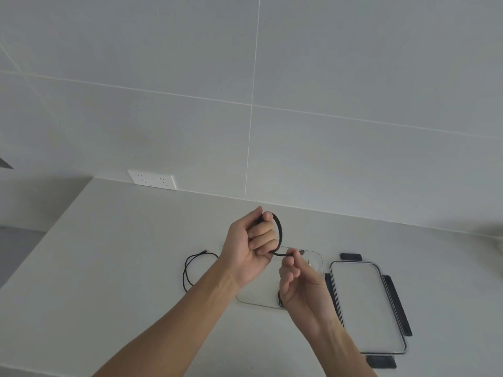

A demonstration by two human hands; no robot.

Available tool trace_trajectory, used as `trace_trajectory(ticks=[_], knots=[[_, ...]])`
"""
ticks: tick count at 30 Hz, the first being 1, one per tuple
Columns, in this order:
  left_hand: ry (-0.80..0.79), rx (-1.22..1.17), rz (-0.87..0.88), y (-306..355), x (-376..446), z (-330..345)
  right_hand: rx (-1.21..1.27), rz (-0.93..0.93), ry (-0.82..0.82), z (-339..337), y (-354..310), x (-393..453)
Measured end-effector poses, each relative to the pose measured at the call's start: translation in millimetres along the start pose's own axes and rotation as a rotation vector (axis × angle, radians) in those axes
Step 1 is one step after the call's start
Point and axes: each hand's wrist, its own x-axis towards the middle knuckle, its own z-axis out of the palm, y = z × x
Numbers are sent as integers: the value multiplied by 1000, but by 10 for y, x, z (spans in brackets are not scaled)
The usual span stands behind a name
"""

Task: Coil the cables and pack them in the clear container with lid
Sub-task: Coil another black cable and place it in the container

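while the left hand (pixel 251 247) curls its fingers around one end of a black cable (pixel 279 235) at centre frame, the cable arcs over those fingers and down to the right hand (pixel 295 270), which pinches it between thumb and fingertips. just below the hands sits the clear container (pixel 317 261), its lid (pixel 367 308) lying to the right. a second black cable (pixel 190 270) lies loosely looped on the counter (pixel 122 254), left of the container.

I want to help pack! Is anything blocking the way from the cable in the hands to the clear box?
Nothing visible does. The cable is held right above the open box; its lid lies off to the right.
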Motion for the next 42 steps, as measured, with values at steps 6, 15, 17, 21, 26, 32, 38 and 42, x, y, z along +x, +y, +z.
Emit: trace_trajectory(ticks=[6,15,17,21,26,32,38,42], knots=[[-13,164,-69,-101,6,-27,-286,-69,99,35,-84,16],[324,640,33,-232,42,49,-824,-390,286,48,-94,63],[351,715,74,-216,21,75,-846,-369,277,64,-114,76],[428,982,175,-258,15,122,-724,-257,214,110,-178,102],[378,1110,165,-240,40,80,-743,-226,203,105,-200,112],[289,1174,-28,-145,52,53,-897,-283,305,9,-188,140],[323,1142,-126,-57,25,-24,-1029,-334,304,11,-163,156],[389,1250,138,-203,48,-53,-931,-332,275,16,-113,163]])
